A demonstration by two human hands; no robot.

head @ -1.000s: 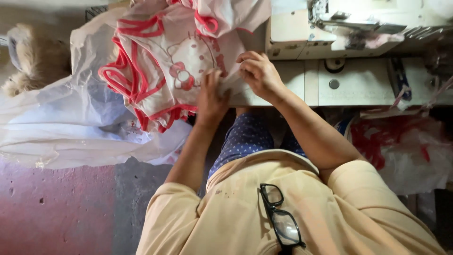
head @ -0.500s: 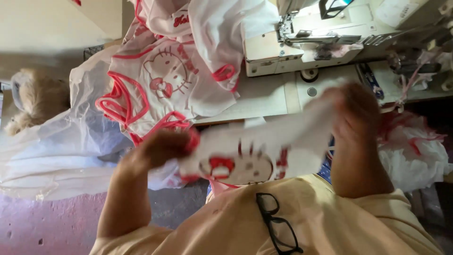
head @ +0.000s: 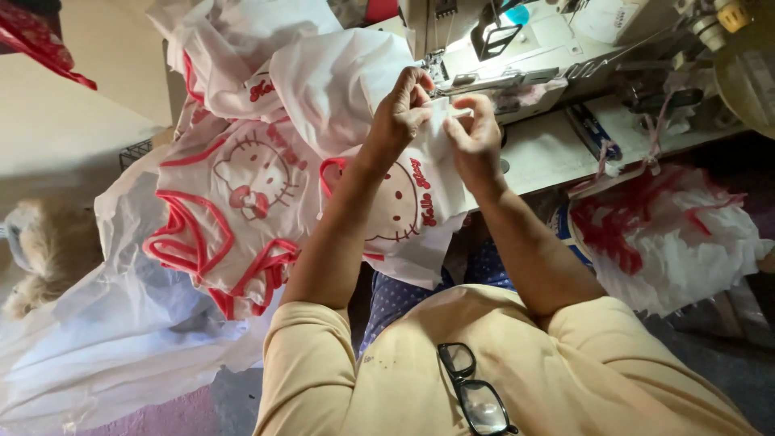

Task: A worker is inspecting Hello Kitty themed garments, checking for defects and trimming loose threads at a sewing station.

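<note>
While both hands work up near the sewing machine (head: 517, 48), the head view shows soft stuff mostly: thin white knit cloth w/ red binding & a red-outlined cartoon cat print. Held garment (head: 404, 218) hangs limp, creased, its lower hem falling over the lap; top edge is bunched betw. the two hands.

Left hand (head: 402, 113) is closed in a pinch on the garment's top edge, fingers curled, knuckles up. Right hand (head: 476, 137) pinches the same edge just beside it, thumb & forefinger together; the two hands nearly touch. Garment sits directly under & betw. them, just in front of the machine's needle area, touching the table edge (head: 549, 161) as far as can be told.

To the left, a pile of same-print pieces (head: 234, 194) is heaped on crinkly clear plastic sheeting (head: 105, 339), glossy & wrinkled, spilling down toward the floor. A fuzzy tan shape (head: 40, 250) sits at far left; can't tell what it is. To the right, a bag of red & white scraps (head: 670, 242), ragged edges, below the table. Black-framed glasses (head: 476, 387) hang on the pale yellow shirt (head: 387, 379).

Room: tight. Pile crowds the left arm, machine head close above the hands, scraps bag near the right elbow. Open gap only straight down toward the lap.
</note>
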